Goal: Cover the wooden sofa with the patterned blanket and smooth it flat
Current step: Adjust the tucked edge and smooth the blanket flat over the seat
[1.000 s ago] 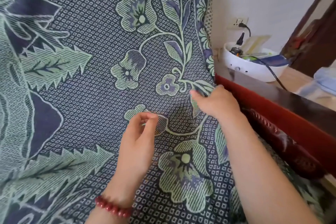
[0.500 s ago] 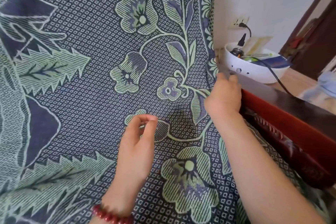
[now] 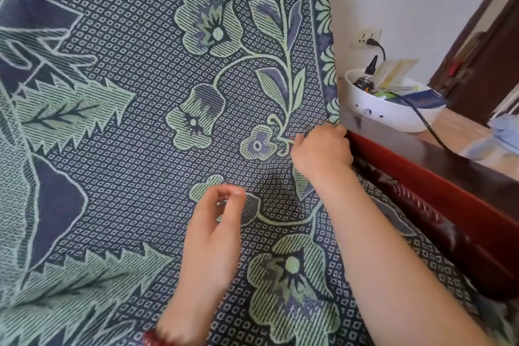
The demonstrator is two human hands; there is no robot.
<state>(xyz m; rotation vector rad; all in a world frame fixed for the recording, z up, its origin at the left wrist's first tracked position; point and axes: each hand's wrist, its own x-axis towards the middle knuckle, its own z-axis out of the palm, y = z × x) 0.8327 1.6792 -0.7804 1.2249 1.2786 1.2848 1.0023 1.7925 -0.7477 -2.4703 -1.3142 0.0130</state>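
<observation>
The patterned blanket (image 3: 134,126), navy with pale green flowers and leaves, hangs over the sofa's back and seat and fills most of the view. The wooden sofa's dark red armrest (image 3: 438,185) shows bare at the right. My right hand (image 3: 323,152) is closed on the blanket's right edge where it meets the armrest. My left hand (image 3: 219,230) hovers over the cloth lower down, thumb and fingertips pinched together; I cannot tell whether they nip any cloth. Small creases run in the blanket between the two hands.
A white bowl-shaped holder (image 3: 393,109) with a bottle and papers sits on a wooden side table past the armrest. A black cable (image 3: 427,126) runs from a wall socket (image 3: 366,36) across it. A dark door frame stands at the far right.
My right hand has slid up and to the right along the blanket, from the flower stem to its edge at the armrest. My left hand has stayed almost still.
</observation>
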